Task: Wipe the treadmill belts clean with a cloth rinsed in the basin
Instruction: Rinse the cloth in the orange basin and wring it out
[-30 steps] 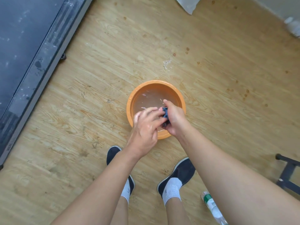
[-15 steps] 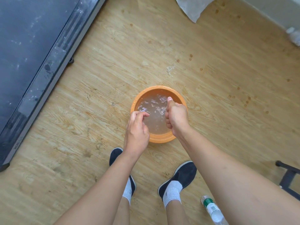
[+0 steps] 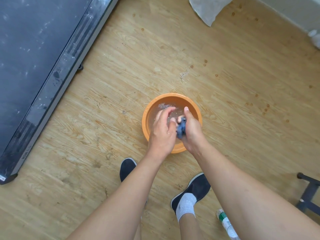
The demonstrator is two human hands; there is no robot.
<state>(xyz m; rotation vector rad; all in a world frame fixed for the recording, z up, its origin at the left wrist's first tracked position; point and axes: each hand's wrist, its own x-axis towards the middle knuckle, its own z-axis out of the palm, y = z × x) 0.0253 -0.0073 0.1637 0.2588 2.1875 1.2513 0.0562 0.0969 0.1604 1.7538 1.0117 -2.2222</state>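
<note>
An orange basin [image 3: 194,103] of cloudy water stands on the wooden floor in front of my feet. Over it, my left hand [image 3: 161,130] and my right hand [image 3: 192,130] press together around a bunched blue-grey cloth [image 3: 181,129]. Only a small wad of the cloth shows between the palms, just above the water. The treadmill's dark belt [image 3: 22,49], flecked with white dust, fills the upper left, bordered by its grey side rail [image 3: 57,73].
A plastic bottle with a green label [image 3: 226,224] lies by my right shoe. A black metal frame [image 3: 308,193] stands at the right edge. A pale sheet [image 3: 207,9] lies on the floor at the top. Small stains dot the floor right of the basin.
Half a second ago my hands were apart over the rippling water with the cloth out of sight. Now they are together again, squeezing the cloth. The view has shifted slightly.
</note>
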